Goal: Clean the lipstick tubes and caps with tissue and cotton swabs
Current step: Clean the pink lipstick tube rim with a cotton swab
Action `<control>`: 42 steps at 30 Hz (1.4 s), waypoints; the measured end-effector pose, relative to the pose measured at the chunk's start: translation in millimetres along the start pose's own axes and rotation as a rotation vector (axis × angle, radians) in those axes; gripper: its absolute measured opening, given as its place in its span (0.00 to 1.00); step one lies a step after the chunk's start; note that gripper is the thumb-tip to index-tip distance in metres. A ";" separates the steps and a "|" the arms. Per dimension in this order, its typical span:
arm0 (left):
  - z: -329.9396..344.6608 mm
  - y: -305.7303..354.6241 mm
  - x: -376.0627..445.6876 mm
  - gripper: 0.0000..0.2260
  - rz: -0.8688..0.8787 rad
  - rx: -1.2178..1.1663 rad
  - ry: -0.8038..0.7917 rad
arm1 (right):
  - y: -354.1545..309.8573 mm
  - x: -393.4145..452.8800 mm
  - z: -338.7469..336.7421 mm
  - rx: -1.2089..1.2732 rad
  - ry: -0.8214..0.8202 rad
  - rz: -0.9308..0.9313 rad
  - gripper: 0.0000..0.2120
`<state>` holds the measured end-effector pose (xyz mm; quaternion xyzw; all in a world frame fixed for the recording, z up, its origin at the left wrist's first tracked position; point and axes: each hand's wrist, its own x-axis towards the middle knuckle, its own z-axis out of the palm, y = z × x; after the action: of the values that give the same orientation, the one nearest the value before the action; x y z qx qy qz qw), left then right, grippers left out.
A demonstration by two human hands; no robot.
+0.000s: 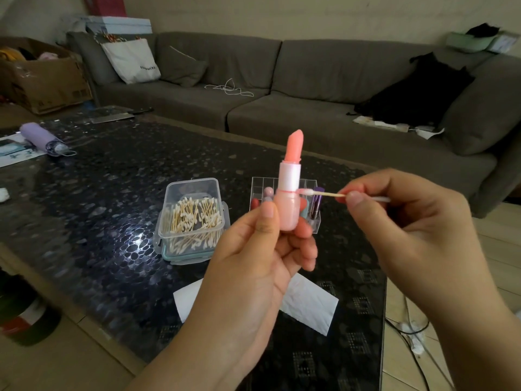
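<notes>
On the left of the worktop (84, 193) stands a clear box of cotton swabs (193, 218), open and near the hands. The left hand (253, 263) holds the pink lipstick tube (288, 206) upright above the worktop; its grip is curled around the lower part, thumb in front. The pink stick is raised and has no cap. Under this hand lies a white tissue (310, 303). To the right, the tip of one cotton swab (324, 193) touches the groove where the white collar meets the base. The right hand (408, 221) pinches the swab stick between thumb and fingers. To do this well, I think the tube should turn slowly while the tip follows the groove with light pressure and stays away from the soft stick. Behind is a clear organizer (311, 184) with a purple tube.
</notes>
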<state>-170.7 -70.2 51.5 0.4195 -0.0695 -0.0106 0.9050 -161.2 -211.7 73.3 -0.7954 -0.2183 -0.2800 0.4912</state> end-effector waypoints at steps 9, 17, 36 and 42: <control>-6.1 -0.2 2.6 0.13 -0.093 -0.129 -0.069 | -2.1 -3.0 4.1 0.004 -0.039 -0.003 0.04; -8.2 -2.5 3.9 0.08 -0.038 -0.043 -0.076 | 0.0 -2.4 3.0 -0.008 -0.042 0.001 0.05; -10.9 -15.6 3.0 0.05 0.306 0.384 0.071 | -10.0 -5.3 12.1 -0.131 -0.020 -0.091 0.06; -11.3 -16.8 2.3 0.09 0.337 0.438 0.076 | -8.3 -4.8 9.7 -0.136 -0.023 -0.084 0.06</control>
<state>-166.3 -72.8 31.8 0.5876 -0.1048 0.1714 0.7838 -167.7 -199.8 72.1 -0.8203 -0.2377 -0.3053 0.4211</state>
